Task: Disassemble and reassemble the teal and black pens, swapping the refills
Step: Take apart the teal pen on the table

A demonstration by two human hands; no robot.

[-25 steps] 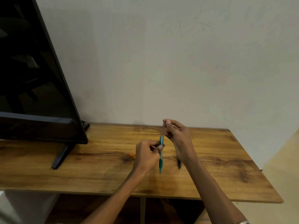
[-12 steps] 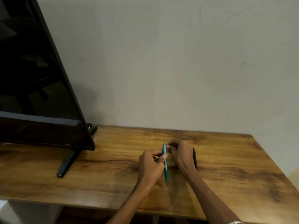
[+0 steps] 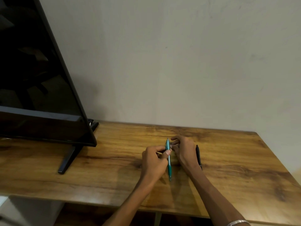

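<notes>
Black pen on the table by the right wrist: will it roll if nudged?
Probably. The black pen is a slim, round barrel lying flat on the smooth wooden table, so a sideways nudge from the right hand could roll it. A clip might stop it, but none is discernible. It looks stiff and light.

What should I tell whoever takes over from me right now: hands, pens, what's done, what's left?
Left hand: grips the teal pen at mid-barrel, holding it above the table with its tip toward the near edge.
Right hand: fingers loosely curled beside the teal pen's top end; whether they touch it or hold anything cannot be told.
Black pen: lies on the table just right of the right hand, untouched.
Done: both pens look whole, so where the refill swap stands cannot be told.
Left: likely to open the teal pen first, then the black one, and swap refills.
</notes>
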